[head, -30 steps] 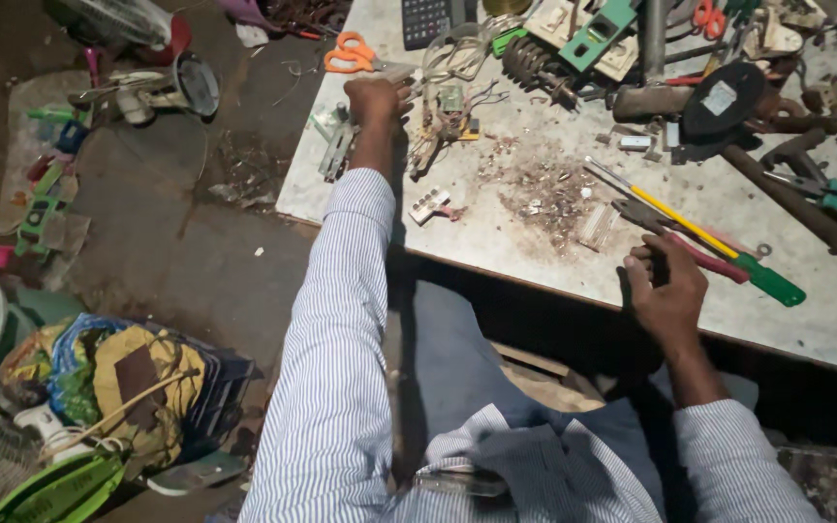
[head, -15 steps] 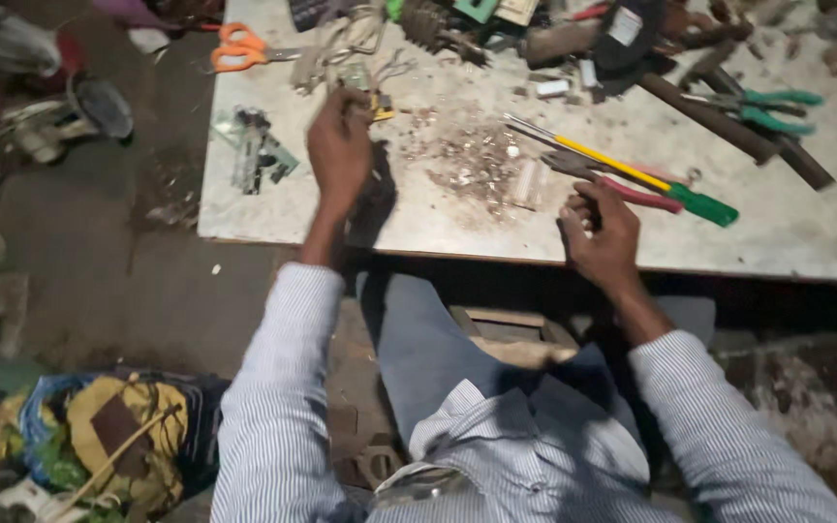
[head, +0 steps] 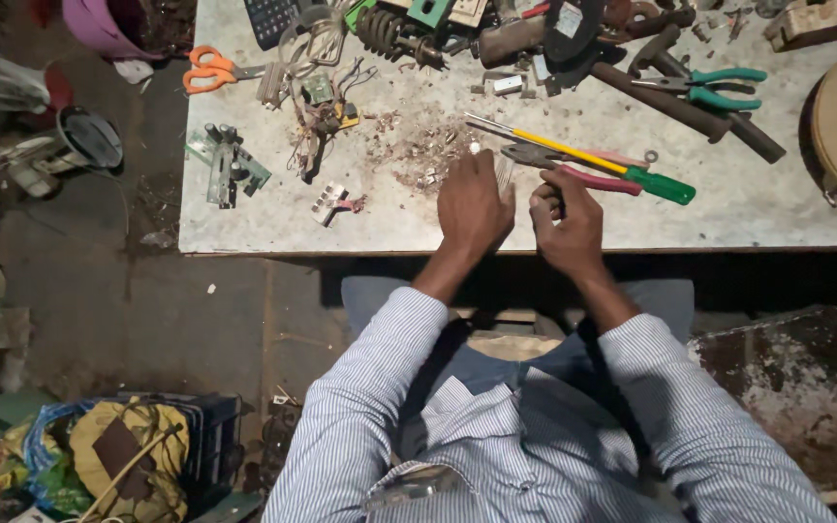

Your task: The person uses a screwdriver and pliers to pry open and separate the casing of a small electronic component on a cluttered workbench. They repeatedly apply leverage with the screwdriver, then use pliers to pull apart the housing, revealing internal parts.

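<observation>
Both hands sit at centre frame on the pale worktop [head: 273,218]: left hand [head: 473,205] flat, fingers loosely extended, holding nothing visible; right hand [head: 566,221] curled, contents cannot be told. Just beyond lie red-handled pliers [head: 573,172] and a yellow-shafted, green-handled screwdriver [head: 603,167], then brown debris [head: 418,145].

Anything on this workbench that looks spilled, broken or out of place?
Yes. A scatter of small debris is spread over the table just beyond the left hand. A loose circuit board with parts standing up lies near the left edge, and tangled wires sprawl beside it. The right hand is closed over something too small to tell.
</observation>
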